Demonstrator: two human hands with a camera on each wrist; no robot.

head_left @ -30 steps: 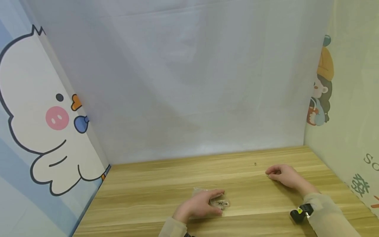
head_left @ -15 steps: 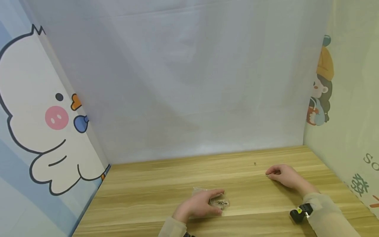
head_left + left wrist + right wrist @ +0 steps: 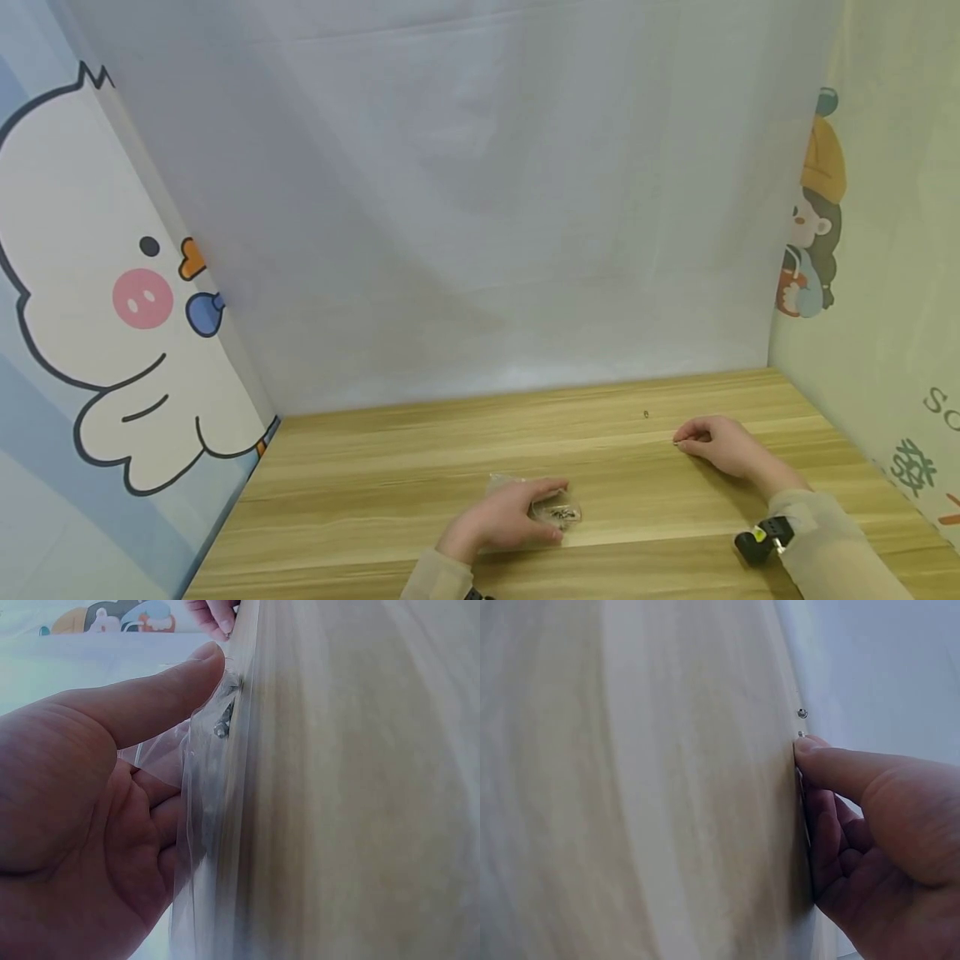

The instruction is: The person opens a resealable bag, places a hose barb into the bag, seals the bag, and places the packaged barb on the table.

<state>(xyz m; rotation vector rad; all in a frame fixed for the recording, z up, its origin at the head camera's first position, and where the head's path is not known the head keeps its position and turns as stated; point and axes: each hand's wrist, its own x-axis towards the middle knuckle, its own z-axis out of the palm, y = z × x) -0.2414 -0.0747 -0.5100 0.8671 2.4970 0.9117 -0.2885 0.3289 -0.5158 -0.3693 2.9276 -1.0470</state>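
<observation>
My left hand [image 3: 506, 514] rests on a clear plastic bag [image 3: 501, 481], its thumb and forefinger spread apart. Small metal screws [image 3: 564, 514] lie inside the bag, between those fingertips. In the left wrist view the thumb is straight along the plastic, and the screws [image 3: 223, 724] show close to its tip. Over to the right, my right hand [image 3: 723, 446] pinches a tiny metal screw [image 3: 801, 734] between thumb and forefinger, low at the tabletop. Most of that screw is hidden by the fingertips. Another small metal screw [image 3: 646, 414] stands on the table just beyond this hand.
The wood-grain table [image 3: 360, 483] reaches back to a pale grey hanging cloth [image 3: 480, 250]. A cartoon-printed panel [image 3: 112, 250] borders the left side, and a pale green printed panel [image 3: 885, 292] the right. A black device [image 3: 757, 543] is strapped to the right wrist.
</observation>
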